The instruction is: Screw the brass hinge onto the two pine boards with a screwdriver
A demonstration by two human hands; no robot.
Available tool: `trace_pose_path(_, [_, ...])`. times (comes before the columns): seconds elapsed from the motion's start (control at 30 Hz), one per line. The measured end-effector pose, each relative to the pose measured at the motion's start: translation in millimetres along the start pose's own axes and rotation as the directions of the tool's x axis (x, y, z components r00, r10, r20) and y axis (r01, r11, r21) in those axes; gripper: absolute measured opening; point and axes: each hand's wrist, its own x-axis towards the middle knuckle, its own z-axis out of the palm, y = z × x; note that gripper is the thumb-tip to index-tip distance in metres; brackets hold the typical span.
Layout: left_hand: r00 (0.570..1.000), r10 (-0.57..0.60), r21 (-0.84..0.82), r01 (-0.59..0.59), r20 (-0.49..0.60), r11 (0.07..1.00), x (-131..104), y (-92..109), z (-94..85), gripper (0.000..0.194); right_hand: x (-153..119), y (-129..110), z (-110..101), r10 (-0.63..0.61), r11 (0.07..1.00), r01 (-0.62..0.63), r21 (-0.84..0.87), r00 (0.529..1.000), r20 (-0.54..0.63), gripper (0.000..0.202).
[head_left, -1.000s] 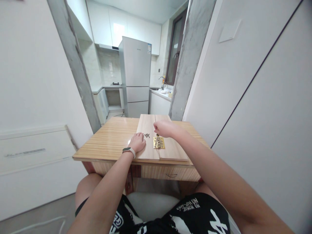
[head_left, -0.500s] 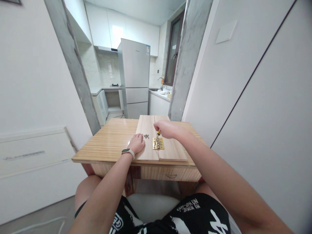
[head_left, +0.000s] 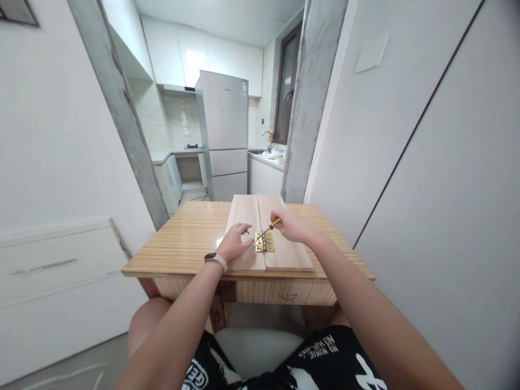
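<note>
My right hand [head_left: 291, 223] is closed around a screwdriver [head_left: 277, 222] with a yellow and black handle. The screwdriver slants down to the left, its tip at the left leaf of a brass hinge [head_left: 270, 242]. That hinge lies open across the seam between a left wooden board [head_left: 246, 261] and a right wooden board [head_left: 290, 261]. Over the left board, beside the hinge, my left hand [head_left: 236, 242] is open with thumb and fingers apart. Small dark screws [head_left: 246, 232] are mostly hidden behind its fingers.
Both boards lie on a striped wooden table [head_left: 184, 238] with a drawer [head_left: 286, 292] under its front edge. Beyond it stand a refrigerator [head_left: 227, 119] and a sink counter [head_left: 266, 157]. A white wall panel [head_left: 406, 179] rises close on the right.
The screwdriver has gone from nearly upright to a low slant as my right hand moved right and down. My left hand has lifted from lying flat and shifted right towards the hinge.
</note>
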Motion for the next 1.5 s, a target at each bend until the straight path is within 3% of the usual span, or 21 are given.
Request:
trace_pose_path(0.07, [1.000,0.017,-0.034,-0.017,0.026,0.999,4.0,8.5,3.2,0.042,-0.2,3.5,4.8,-0.004,0.999,0.005,0.033,1.000,-0.027,0.016])
trace_pose_path(0.17, [0.996,0.032,-0.043,-0.029,0.082,0.999,10.1,14.0,9.5,0.020,-2.0,6.9,8.3,-0.018,0.996,0.024,0.084,0.997,-0.071,0.016])
trace_pose_path(0.3, [0.996,0.021,-0.048,-0.017,0.086,0.999,14.8,3.3,14.5,0.017,-9.9,14.5,7.6,-0.002,0.990,0.025,0.140,0.987,-0.160,0.013])
trace_pose_path(0.43, [0.984,-0.175,-0.154,0.167,-0.040,0.974,15.9,-22.0,14.8,0.016,-27.0,27.8,13.9,0.112,0.973,-0.047,0.227,0.953,-0.283,0.009])
trace_pose_path(0.53, [0.936,-0.335,-0.175,0.314,-0.109,0.933,15.8,-38.2,15.0,0.012,-44.5,35.7,32.1,0.202,0.945,-0.089,0.316,0.917,-0.345,0.008])
trace_pose_path(0.77, [0.957,-0.281,-0.078,0.275,-0.072,0.958,12.3,-45.2,19.1,0.012,-81.9,36.2,87.8,0.363,0.846,-0.135,0.516,0.854,-0.373,0.008])
trace_pose_path(0.83, [0.965,-0.253,-0.061,0.249,-0.066,0.967,10.6,-45.4,18.9,0.015,-89.6,35.9,98.9,0.405,0.804,-0.091,0.588,0.808,-0.427,0.011])
trace_pose_path(0.97, [0.966,-0.247,-0.025,0.246,-0.079,0.969,6.4,-49.7,14.5,0.032,-98.8,39.0,110.7,0.532,0.688,0.011,0.726,0.673,-0.514,0.028])
trace_pose_path(1.07, [0.976,-0.209,0.128,0.217,-0.068,0.968,2.5,-54.7,11.8,0.033,-97.8,42.6,110.5,0.625,0.577,0.115,0.808,0.575,-0.528,0.037])
trace_pose_path(1.17, [0.980,-0.201,0.253,0.196,-0.006,0.947,-1.7,-59.0,14.3,0.039,-88.7,43.2,104.5,0.663,0.479,0.253,0.841,0.523,-0.535,0.041])
trace_pose_path(1.23, [0.977,-0.214,0.283,0.199,0.023,0.938,-4.0,-60.7,18.1,0.043,-79.2,40.1,98.2,0.675,0.410,0.336,0.848,0.513,-0.530,0.040])
trace_pose_path(1.33, [0.977,-0.212,0.311,0.193,0.027,0.930,-6.3,-60.8,22.9,0.048,-62.4,29.9,86.3,0.673,0.179,0.472,0.863,0.581,-0.457,0.026])
trace_pose_path(1.4, [0.980,-0.196,0.326,0.177,0.029,0.929,-7.2,-59.4,24.0,0.049,-50.7,20.7,77.8,0.672,0.088,0.539,0.838,0.589,-0.449,0.018])
trace_pose_path(1.5, [0.982,-0.184,0.338,0.161,0.036,0.927,-8.0,-56.6,23.1,0.050,-32.3,6.9,68.1,0.616,-0.036,0.552,0.833,0.669,-0.416,0.020])
